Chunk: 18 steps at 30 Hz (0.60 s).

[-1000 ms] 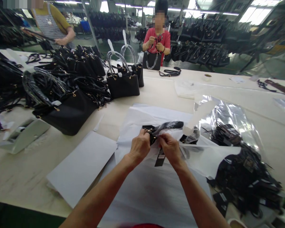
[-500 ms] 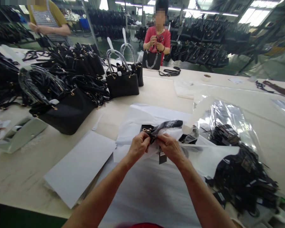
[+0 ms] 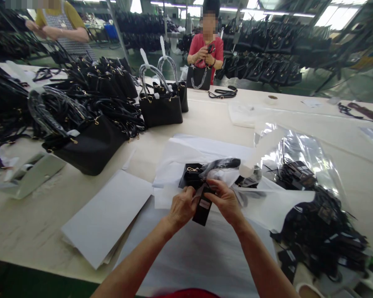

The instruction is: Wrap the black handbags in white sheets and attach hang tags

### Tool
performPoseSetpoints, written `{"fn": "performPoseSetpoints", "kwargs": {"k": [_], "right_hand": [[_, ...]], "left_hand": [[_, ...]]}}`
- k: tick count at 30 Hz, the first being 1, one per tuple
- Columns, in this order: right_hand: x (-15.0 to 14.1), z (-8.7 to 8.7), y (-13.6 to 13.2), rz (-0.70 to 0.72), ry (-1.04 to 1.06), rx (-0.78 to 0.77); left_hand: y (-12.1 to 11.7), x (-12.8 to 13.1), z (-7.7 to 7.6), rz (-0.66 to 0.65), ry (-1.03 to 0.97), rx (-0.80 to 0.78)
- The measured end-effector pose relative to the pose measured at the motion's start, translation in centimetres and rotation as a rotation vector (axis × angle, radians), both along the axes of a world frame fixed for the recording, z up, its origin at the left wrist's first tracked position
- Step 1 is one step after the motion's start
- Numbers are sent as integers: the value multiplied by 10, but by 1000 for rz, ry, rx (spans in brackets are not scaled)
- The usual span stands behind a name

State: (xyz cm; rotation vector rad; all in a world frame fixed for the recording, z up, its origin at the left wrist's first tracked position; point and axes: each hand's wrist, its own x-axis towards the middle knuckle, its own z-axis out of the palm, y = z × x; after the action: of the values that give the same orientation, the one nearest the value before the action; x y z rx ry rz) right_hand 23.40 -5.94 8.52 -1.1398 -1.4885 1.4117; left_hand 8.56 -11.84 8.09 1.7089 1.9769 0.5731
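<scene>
My left hand (image 3: 182, 207) and my right hand (image 3: 225, 200) are closed together on a black hang tag (image 3: 203, 207) that hangs from a small black handbag (image 3: 191, 176). The bag lies in white wrapping paper (image 3: 205, 157) on the table, with a gold clasp near its top. Its handle (image 3: 220, 164), wrapped in clear film, stretches to the right. The tag stands tilted between my fingers, just in front of the bag.
A clear plastic bag (image 3: 298, 151) with a heap of black tags (image 3: 320, 227) lies at right. Sheets of white paper (image 3: 105, 215) lie at left. Black handbags (image 3: 160, 109) and straps (image 3: 59, 107) fill the left side. Two other people (image 3: 207, 45) stand across the table (image 3: 211, 120).
My hands have dropped from the bag's clasp toward me, and the black tag is now held up between them. The bag's black body shows more.
</scene>
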Motion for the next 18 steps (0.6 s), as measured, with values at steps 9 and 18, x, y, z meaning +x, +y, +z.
{"fn": "performPoseSetpoints", "kwargs": {"k": [9, 18], "right_hand": [[-8, -2, -27, -160, 300, -406], [6, -3, -27, 237, 370, -688]], "left_hand": [[-9, -3, -4, -53, -88, -5], [-16, 0, -5, -8, -275, 16]]}}
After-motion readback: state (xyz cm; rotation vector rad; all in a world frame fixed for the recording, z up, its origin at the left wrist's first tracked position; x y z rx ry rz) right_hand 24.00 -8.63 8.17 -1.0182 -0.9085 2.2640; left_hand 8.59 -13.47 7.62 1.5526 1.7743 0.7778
